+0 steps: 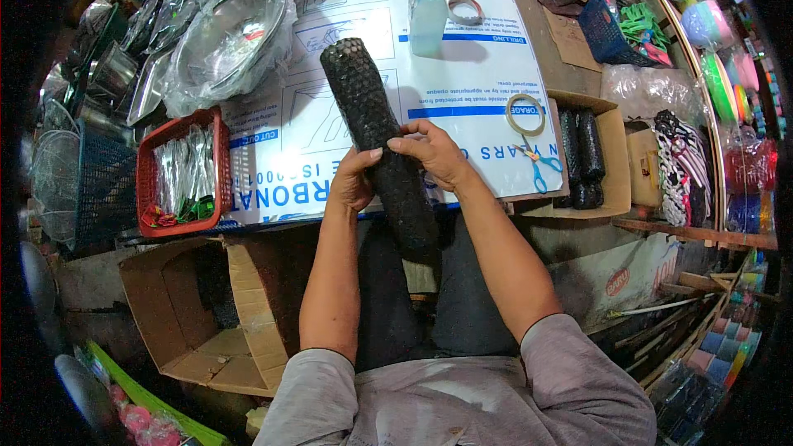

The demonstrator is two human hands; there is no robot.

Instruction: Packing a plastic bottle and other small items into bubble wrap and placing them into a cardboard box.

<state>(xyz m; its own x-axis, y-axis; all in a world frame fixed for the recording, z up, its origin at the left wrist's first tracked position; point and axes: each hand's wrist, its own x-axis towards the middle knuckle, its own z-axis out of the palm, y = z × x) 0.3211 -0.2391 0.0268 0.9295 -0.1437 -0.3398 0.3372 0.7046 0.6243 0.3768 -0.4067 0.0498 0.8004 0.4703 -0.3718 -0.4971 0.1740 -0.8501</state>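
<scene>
A long roll of black bubble wrap lies across my two hands, tilted, its upper end over the printed white sheet that covers the table and its lower end above my lap. My left hand grips the roll from the left, thumb on top. From the right, my right hand holds it with the thumb pressed near the middle. Scissors with light blue handles lie at the table's right edge, beside a roll of tape. Farther back, a frosted bottle with a green cap stands by another tape roll.
On the left, a red plastic basket holds wrapped cutlery, near plastic-covered metal basins. A cardboard box with black wrapped rolls stands at right. Below the table at left is an open cardboard box.
</scene>
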